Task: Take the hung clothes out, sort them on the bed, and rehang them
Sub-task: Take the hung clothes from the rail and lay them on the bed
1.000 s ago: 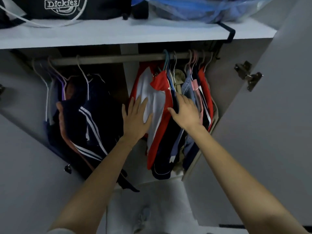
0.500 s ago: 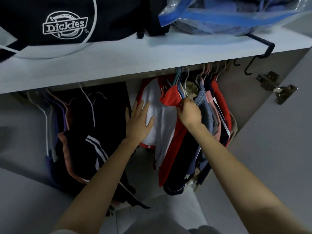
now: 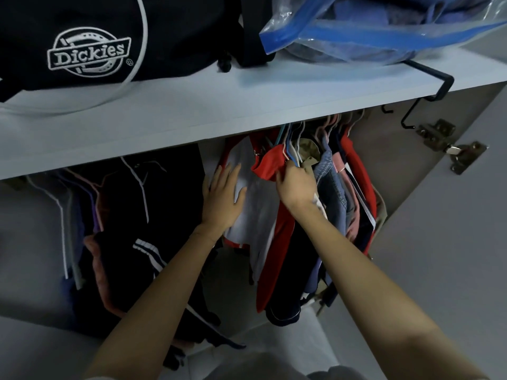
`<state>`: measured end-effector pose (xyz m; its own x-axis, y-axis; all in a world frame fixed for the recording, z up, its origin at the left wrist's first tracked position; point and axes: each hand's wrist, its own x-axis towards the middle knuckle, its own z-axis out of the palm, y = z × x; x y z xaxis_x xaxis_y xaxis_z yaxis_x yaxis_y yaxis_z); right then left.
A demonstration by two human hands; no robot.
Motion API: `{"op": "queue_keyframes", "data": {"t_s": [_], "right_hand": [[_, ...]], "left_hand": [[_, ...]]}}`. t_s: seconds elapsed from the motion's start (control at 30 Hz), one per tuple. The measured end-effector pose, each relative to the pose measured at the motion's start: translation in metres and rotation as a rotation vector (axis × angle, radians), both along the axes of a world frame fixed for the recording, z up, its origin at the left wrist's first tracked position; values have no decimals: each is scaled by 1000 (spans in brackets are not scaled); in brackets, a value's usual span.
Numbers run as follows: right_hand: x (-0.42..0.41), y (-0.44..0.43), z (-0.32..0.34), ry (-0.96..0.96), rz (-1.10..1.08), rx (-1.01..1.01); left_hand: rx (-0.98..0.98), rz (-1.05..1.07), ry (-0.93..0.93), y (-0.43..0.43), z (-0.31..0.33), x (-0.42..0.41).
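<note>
Here, the hung clothes [image 3: 337, 187] crowd together under the white shelf [image 3: 192, 113], on the right side of the open wardrobe: a white top [image 3: 258, 215], a red jacket [image 3: 270, 161], denim [image 3: 329, 182], pink and dark pieces packed side by side. The left hand [image 3: 222, 198] lies flat against the white top, its fingers straight and spread, holding nothing. The right hand [image 3: 297, 185] reaches in just beside the red jacket's collar, its fingers curled round the necks of the hangers [image 3: 288, 144] there; which hanger they hold cannot be told. A second group of dark clothes [image 3: 131, 242], one with white stripes, hangs on pale hangers at the left, well apart from the hands. On top of the shelf sit a black bag [image 3: 90, 53] with a white "Dickies" logo and a clear plastic bag [image 3: 370, 26] with blue trim. A black hook [image 3: 428, 86] clips over the shelf's front edge near a metal hinge [image 3: 450, 149] on the door [image 3: 452, 256].
</note>
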<state>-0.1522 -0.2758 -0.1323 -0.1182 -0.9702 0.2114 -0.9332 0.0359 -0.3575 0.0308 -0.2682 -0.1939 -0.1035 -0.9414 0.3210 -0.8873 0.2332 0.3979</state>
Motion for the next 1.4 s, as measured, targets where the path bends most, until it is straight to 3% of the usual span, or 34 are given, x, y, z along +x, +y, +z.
{"op": "queue_keyframes", "data": {"t_s": [0.5, 0.73, 0.87, 1.13, 1.4], "right_hand": [[-21, 17, 14, -124, 170, -255], [-55, 54, 1, -64, 331, -275], [-75, 78, -2, 46, 350, -346], [-108, 129, -19, 116, 249, -388], [-165, 218, -50, -81, -104, -266]], "left_hand": [[-38, 1, 125, 4, 7, 8], [-38, 4, 201, -2, 9, -1], [-57, -68, 118, -12, 14, -5], [-309, -366, -70, -21, 12, -25], [-444, -516, -127, 40, -5, -95]]}}
